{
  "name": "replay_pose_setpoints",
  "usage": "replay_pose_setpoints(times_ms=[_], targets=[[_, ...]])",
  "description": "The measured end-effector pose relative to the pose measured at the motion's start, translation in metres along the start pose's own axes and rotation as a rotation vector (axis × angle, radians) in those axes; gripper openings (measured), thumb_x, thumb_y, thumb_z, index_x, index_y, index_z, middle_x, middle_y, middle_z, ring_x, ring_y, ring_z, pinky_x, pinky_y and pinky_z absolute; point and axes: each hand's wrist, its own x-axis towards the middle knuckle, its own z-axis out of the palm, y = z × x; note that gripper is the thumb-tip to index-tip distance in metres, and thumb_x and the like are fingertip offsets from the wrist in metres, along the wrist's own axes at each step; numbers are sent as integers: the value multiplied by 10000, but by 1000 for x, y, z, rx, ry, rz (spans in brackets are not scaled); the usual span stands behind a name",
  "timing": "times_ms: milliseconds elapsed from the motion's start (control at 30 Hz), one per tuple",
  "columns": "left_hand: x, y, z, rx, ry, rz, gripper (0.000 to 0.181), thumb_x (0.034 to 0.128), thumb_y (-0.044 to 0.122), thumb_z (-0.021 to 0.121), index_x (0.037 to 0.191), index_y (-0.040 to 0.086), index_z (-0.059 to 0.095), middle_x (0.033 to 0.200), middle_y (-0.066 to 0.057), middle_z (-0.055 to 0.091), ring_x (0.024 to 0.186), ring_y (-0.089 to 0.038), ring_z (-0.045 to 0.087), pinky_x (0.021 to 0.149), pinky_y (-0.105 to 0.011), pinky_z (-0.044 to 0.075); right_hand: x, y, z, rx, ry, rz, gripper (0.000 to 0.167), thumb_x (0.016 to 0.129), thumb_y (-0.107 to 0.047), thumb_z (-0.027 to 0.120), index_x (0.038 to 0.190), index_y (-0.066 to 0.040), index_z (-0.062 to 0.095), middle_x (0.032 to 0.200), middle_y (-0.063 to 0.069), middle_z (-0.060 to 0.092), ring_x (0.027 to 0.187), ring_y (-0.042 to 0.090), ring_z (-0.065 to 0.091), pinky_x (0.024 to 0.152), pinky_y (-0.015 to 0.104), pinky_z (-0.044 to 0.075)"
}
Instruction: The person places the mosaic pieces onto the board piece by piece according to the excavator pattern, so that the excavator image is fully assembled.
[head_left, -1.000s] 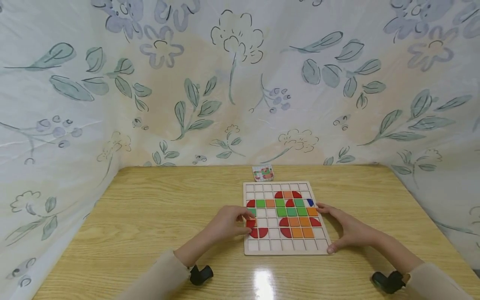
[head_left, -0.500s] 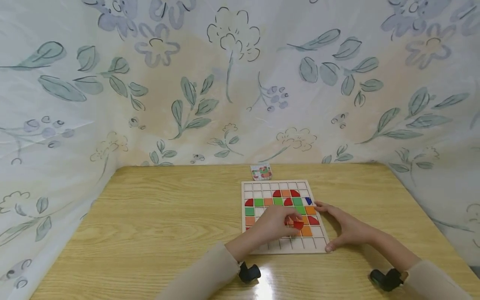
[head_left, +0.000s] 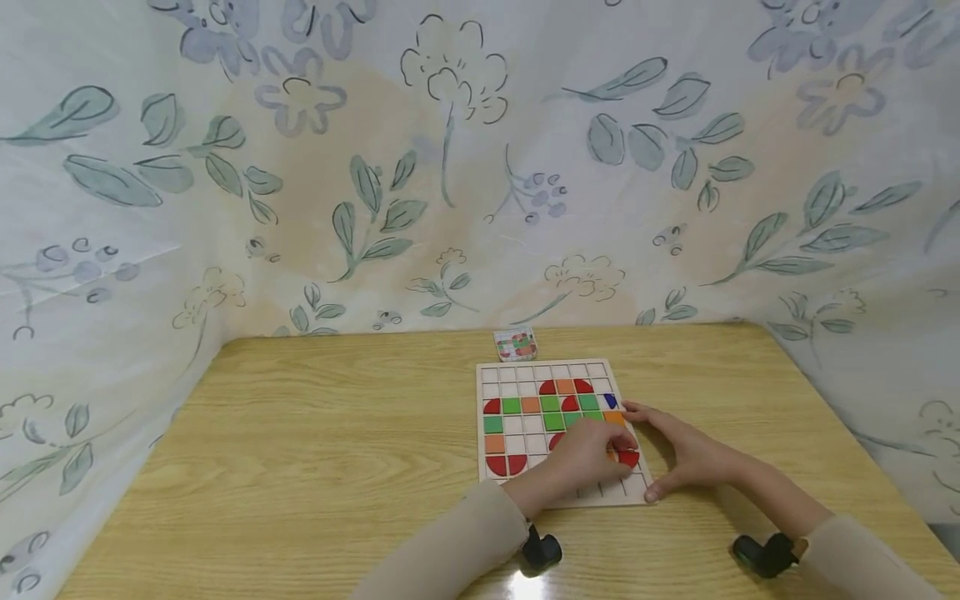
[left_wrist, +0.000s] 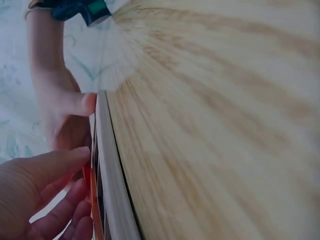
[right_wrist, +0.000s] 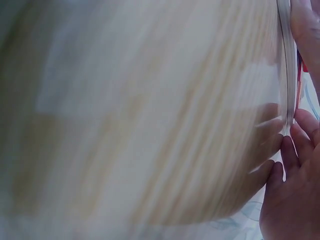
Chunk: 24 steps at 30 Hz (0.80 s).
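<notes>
A pale wooden grid board (head_left: 491, 375) lies on the table, holding red quarter-circle tiles and green and orange square tiles. Over its lower right part, my left hand (head_left: 588, 454) pinches a red quarter-circle tile (head_left: 628, 459) at the right-hand column. The left wrist view shows the thumb and fingers at the red tile's edge, close to the board surface. My right hand (head_left: 697, 457) is spread along the board's right side, fingertips near the upper part of that edge and thumb at the lower corner. Several tiles under the left hand are hidden.
Behind the board stands a small card (head_left: 515, 344) printed with a coloured grid pattern. A blue piece (head_left: 610, 402) sits in the board's right column. The wood-grain table (head_left: 337, 433) extends to both sides, and a floral cloth (head_left: 375, 208) hangs behind it.
My left hand has moved from the board's left side across to its lower right, carrying the red tile down to the surface. The right hand has stayed at the right edge.
</notes>
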Motion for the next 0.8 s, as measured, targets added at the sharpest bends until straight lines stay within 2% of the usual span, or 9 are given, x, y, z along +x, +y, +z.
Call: replay_pose_setpoints(times_ms=[200,400,533,567,633,733,800], targets=[[1,5,2,82,15,14,216,764,277,745,969,235,690,831,182,609,757,54,488,710,-96,375,1,1,0,-17,6,1,950,561,-482,820,1350,-168,395,1494,90,262,1322,396,243,986,638,220],[3,8,6,151,28,-1,181,807,286,703,981,239,689,838,176,609,783,43,491,702,-103,381,0,1,0,-41,11,1,957,555,-505,812,1349,-169,396,1494,95,264,1326,395,247,1000,608,225],[2,10,6,181,59,-4,150,793,263,715,937,224,697,793,154,605,755,29,496,661,-100,373,0,0,0,-30,10,8,956,561,-492,816,1358,-177,391,1498,75,260,1337,370,240,1073,378,215],[2,11,6,196,66,1,147,788,262,720,928,222,697,783,150,605,747,25,499,653,-102,374,-1,0,0,-28,10,8,954,563,-487,817,1360,-181,391,1499,71,259,1340,364,238,1070,352,209],[2,12,5,246,73,10,145,786,271,722,923,232,696,776,151,612,748,19,513,657,-109,385,-1,0,0,-18,9,6,950,566,-473,823,1361,-182,391,1500,69,258,1342,358,236,1072,360,210],[2,16,5,361,66,13,145,799,313,708,940,281,690,782,166,626,750,5,535,643,-135,411,0,-1,0,-16,6,2,938,573,-455,826,1360,-182,394,1497,73,262,1337,367,238,1055,488,223],[2,19,5,434,57,7,146,809,335,695,952,306,688,788,166,637,748,-14,546,627,-157,426,0,-2,0,-11,3,0,932,575,-441,829,1357,-175,398,1495,77,267,1333,371,242,1074,429,218]])
